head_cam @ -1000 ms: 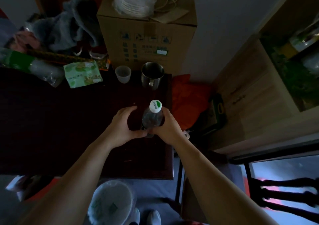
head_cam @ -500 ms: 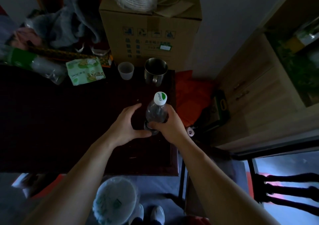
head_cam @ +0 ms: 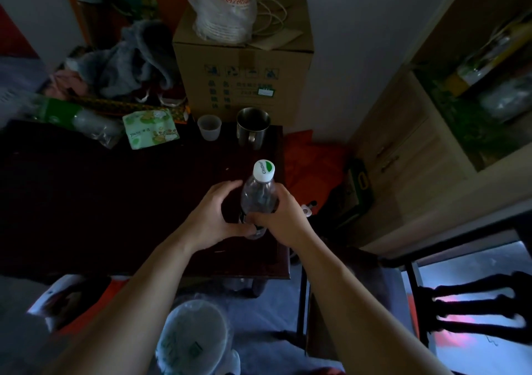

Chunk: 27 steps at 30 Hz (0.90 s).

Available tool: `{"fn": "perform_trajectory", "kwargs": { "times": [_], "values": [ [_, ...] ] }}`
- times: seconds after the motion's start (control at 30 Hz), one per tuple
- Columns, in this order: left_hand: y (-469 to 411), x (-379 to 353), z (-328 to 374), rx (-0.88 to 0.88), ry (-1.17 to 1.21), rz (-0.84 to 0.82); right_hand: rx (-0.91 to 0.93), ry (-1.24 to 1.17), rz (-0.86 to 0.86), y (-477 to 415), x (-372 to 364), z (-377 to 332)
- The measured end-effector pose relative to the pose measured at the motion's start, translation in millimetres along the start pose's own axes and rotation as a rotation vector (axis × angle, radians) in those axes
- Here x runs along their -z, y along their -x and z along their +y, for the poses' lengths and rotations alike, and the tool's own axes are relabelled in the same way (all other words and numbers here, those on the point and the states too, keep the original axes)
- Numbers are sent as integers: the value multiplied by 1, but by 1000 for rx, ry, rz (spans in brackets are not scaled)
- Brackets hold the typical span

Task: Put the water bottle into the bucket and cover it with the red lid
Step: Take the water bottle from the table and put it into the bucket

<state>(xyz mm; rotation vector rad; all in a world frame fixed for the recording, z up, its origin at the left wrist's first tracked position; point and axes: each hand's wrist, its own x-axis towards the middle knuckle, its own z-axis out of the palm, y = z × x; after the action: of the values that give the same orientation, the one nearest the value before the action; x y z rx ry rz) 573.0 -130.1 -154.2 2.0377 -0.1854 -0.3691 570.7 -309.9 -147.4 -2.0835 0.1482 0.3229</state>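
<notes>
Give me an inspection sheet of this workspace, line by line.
Surface: dark wooden table, mostly bare at the front.
Job's things: water bottle upright, white cap on; bucket and red lid not identifiable.
Clutter: steel mug, small plastic cup, green tissue pack, cardboard box.
Grips: left hand and right hand both wrap the bottle.
Cables: nothing seen.
Surroundings: wooden cabinet, black chair.

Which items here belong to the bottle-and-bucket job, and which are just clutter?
Job:
water bottle, held by left hand and right hand
Bucket and red lid: not identifiable.

Clutter:
steel mug
plastic cup
cardboard box
tissue pack
</notes>
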Motion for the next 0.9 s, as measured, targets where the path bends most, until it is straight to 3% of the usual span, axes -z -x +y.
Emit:
{"fn": "perform_trajectory", "kwargs": {
  "times": [0.9],
  "values": [
    [127,10,14,-27,-9,-15,54,-11,20,122,-29,-28]
  ]
}}
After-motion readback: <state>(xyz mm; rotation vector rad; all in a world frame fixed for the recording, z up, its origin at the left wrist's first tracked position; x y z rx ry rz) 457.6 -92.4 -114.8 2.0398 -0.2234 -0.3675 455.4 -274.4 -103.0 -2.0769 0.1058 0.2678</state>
